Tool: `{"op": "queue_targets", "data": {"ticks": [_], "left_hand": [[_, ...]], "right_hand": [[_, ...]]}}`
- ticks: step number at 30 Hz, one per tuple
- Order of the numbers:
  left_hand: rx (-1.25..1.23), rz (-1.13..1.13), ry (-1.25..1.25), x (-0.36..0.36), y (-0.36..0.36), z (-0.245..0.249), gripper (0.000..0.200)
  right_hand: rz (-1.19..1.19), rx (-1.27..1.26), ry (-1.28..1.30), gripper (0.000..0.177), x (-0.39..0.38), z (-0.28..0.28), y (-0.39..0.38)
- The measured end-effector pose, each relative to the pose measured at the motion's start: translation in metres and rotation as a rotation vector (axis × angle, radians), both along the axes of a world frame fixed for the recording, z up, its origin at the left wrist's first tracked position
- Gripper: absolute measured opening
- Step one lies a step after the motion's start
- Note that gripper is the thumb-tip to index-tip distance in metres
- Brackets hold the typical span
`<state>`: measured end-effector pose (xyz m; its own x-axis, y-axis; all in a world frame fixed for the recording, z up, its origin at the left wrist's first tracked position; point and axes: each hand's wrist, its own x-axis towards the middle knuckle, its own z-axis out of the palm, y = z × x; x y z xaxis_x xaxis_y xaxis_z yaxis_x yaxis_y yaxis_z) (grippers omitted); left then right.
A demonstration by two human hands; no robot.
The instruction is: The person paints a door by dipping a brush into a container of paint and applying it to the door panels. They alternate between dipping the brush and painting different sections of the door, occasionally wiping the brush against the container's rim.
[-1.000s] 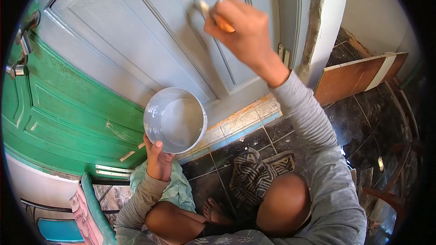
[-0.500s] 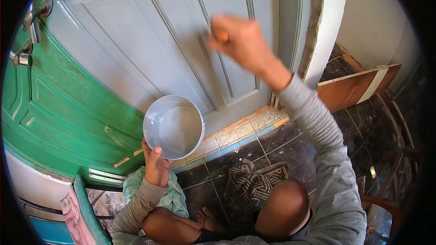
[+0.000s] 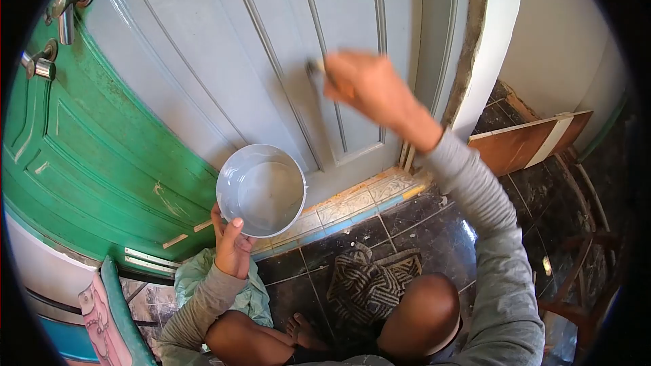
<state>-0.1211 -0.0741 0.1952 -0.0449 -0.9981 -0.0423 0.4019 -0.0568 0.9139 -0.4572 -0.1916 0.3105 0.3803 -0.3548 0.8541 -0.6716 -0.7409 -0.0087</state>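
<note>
the fingers of the right hand [image 3: 369, 88] are curled tight round a paintbrush [image 3: 316, 68] (blurred, only its pale tip shows), and the tip is pressed to a moulding groove of the grey door [image 3: 203, 47]. the left hand [image 3: 232, 249] grips a round bowl [image 3: 261, 190] from underneath, thumb up on its near wall, holding it near the foot of the door. grey paint coats the inside of the bowl. left of it is a green panel [image 3: 88, 163]. below the bowl runs a patterned tile sill [image 3: 352, 203], and a striped rag [image 3: 369, 285] lies on the dark floor just beyond a bent knee [image 3: 420, 312].
</note>
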Motion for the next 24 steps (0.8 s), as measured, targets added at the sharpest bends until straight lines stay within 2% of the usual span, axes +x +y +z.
{"op": "queue_targets", "data": {"ticks": [2, 4, 5, 7, 9, 11, 14, 16, 18, 20, 21, 24], "left_hand": [[-0.004, -0.005, 0.006, -0.002, -0.001, 0.001, 0.078], [-0.009, -0.008, 0.016, -0.003, 0.001, 0.003, 0.079], [-0.018, -0.011, 0.028, -0.004, 0.002, 0.004, 0.079], [-0.027, -0.02, 0.052, -0.004, 0.003, 0.006, 0.08], [-0.034, -0.024, 0.075, -0.004, 0.004, 0.006, 0.081], [-0.008, -0.005, 0.051, -0.003, 0.005, 0.003, 0.083], [-0.001, 0.004, -0.023, -0.006, 0.001, -0.004, 0.089], [-0.03, -0.002, -0.094, -0.008, -0.004, -0.015, 0.095], [-0.055, -0.001, -0.2, -0.013, -0.006, -0.02, 0.106], [-0.157, -0.025, -0.237, -0.024, -0.007, -0.014, 0.105], [-0.172, -0.031, -0.282, -0.03, -0.007, -0.009, 0.105], [-0.281, -0.095, -0.321, -0.04, -0.009, -0.01, 0.109]], "right_hand": [[0.068, -0.219, -0.116, 0.023, -0.002, 0.063, -0.009], [0.023, -0.307, -0.148, 0.025, -0.002, 0.071, -0.018], [-0.001, -0.349, -0.162, 0.025, -0.001, 0.071, -0.02], [-0.095, -0.304, -0.074, 0.025, 0.0, 0.015, -0.007], [-0.087, -0.079, -0.014, 0.024, 0.003, -0.068, -0.007], [-0.101, 0.116, 0.032, 0.024, 0.006, -0.116, 0.009], [-0.038, 0.357, -0.247, 0.021, -0.009, -0.094, 0.043], [-0.093, 0.272, -0.484, 0.014, -0.018, -0.055, 0.076], [0.16, 0.48, -0.754, 0.011, -0.022, -0.033, 0.101], [0.154, 0.546, -0.532, 0.01, -0.016, -0.023, 0.124], [0.229, 0.648, -0.46, 0.014, -0.014, -0.029, 0.131], [0.284, 0.504, -0.069, 0.018, -0.008, -0.045, 0.137]]}}
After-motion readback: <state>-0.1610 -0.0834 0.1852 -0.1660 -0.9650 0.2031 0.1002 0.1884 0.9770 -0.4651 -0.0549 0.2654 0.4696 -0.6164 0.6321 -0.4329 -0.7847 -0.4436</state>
